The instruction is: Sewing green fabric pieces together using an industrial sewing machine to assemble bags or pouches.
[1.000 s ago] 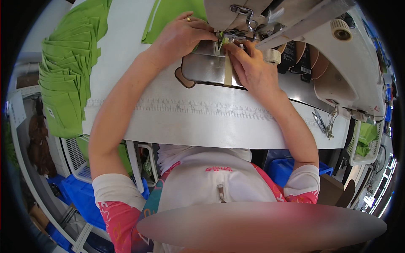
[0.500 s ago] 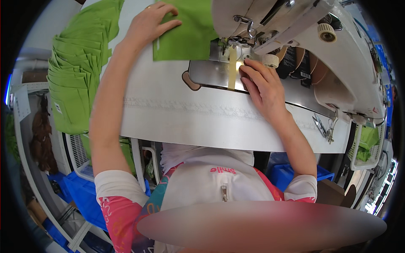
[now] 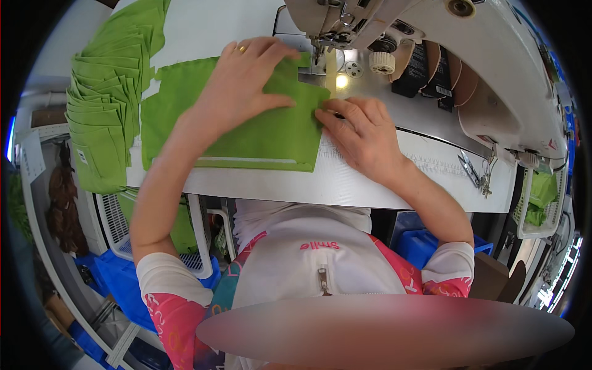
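A green fabric piece [image 3: 259,139] lies flat on the white table, its far right corner near the needle area of the sewing machine [image 3: 419,21]. A pale strip runs along its near edge. My left hand [image 3: 246,83] rests over its upper part with the fingers spread, slightly blurred. At the fabric's right edge, my right hand [image 3: 364,135] pinches the cloth between thumb and fingers. A pale yellow tape [image 3: 331,71] lies on the metal plate [image 3: 376,92], just beyond the pinched edge.
A fanned stack of green pieces [image 3: 102,111] lies at the left. Thread snips [image 3: 468,166] are on the table's right side. Black tags [image 3: 413,77] stand under the machine arm. White baskets [image 3: 200,246] [image 3: 549,213] with green cloth flank the table, above blue bins [image 3: 126,290].
The green fabric has come toward me, away from the far side by the machine. My left hand has moved right and nearer; my right hand has moved from the metal plate to the fabric's edge.
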`<control>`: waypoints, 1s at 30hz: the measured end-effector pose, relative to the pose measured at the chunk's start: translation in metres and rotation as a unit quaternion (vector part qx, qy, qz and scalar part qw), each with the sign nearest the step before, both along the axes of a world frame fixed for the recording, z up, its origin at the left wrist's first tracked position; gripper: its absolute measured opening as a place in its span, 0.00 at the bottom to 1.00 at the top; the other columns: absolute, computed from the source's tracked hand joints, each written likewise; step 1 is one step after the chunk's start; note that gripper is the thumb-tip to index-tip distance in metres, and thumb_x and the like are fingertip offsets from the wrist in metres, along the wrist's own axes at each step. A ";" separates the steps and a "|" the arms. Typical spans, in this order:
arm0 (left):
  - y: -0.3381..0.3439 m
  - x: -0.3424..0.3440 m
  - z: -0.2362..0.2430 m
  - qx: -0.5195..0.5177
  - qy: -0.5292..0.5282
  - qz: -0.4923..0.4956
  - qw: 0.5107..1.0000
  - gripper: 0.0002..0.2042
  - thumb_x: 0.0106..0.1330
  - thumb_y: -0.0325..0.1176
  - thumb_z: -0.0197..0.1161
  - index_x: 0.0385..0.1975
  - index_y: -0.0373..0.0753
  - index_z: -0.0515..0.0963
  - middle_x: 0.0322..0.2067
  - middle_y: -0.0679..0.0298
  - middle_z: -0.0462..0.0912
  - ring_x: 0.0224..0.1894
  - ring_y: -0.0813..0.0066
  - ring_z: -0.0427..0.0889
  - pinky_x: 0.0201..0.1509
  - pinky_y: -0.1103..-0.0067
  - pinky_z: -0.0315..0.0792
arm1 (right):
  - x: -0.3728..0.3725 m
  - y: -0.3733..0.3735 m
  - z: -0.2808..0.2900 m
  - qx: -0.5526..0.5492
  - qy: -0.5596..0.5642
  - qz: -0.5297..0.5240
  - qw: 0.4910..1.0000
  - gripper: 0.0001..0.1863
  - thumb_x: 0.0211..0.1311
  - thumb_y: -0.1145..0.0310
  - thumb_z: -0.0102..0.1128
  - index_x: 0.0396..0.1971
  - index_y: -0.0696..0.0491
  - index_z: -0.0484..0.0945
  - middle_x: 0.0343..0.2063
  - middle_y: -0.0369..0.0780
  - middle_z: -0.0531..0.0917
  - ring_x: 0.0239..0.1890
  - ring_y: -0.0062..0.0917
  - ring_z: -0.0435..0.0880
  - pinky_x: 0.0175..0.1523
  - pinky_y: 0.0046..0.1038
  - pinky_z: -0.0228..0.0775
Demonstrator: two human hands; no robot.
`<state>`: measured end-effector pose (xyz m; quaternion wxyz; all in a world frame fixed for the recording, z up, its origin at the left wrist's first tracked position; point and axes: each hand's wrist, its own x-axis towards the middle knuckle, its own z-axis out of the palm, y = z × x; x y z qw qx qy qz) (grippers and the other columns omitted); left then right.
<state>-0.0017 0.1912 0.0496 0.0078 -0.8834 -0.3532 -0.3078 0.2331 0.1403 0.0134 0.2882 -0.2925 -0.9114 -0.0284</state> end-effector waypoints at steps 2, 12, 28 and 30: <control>0.016 0.006 -0.007 -0.093 0.020 0.003 0.995 0.16 0.48 0.37 0.70 0.32 0.35 0.76 0.22 0.61 0.75 0.29 0.65 0.75 0.36 0.73 0.69 | -0.003 -0.006 0.005 -0.019 0.000 0.004 1.000 0.19 0.43 0.65 0.66 0.38 0.55 0.80 0.40 0.38 0.77 0.41 0.29 0.73 0.44 0.30 0.64; 0.035 0.015 0.004 -0.522 -0.024 -0.064 0.850 0.15 0.52 0.41 0.66 0.28 0.32 0.81 0.22 0.60 0.79 0.26 0.72 0.75 0.35 0.77 0.68 | -0.002 -0.007 0.003 -0.054 0.014 -0.009 0.998 0.21 0.40 0.60 0.70 0.35 0.54 0.80 0.35 0.37 0.75 0.39 0.28 0.73 0.42 0.29 0.64; 0.057 0.019 -0.003 -0.440 -0.002 -0.017 0.898 0.13 0.44 0.38 0.70 0.21 0.34 0.79 0.19 0.62 0.78 0.24 0.71 0.75 0.31 0.75 0.68 | -0.009 0.009 0.009 -0.043 -0.043 -0.075 0.995 0.24 0.45 0.61 0.68 0.43 0.56 0.78 0.46 0.36 0.80 0.41 0.29 0.75 0.46 0.29 0.62; 0.061 0.021 0.001 -0.445 -0.011 -0.017 0.895 0.13 0.43 0.38 0.70 0.21 0.34 0.78 0.20 0.63 0.79 0.24 0.72 0.76 0.31 0.75 0.68 | -0.009 0.016 0.008 -0.035 -0.046 -0.072 0.996 0.23 0.46 0.61 0.68 0.43 0.56 0.78 0.46 0.36 0.80 0.41 0.29 0.75 0.46 0.29 0.62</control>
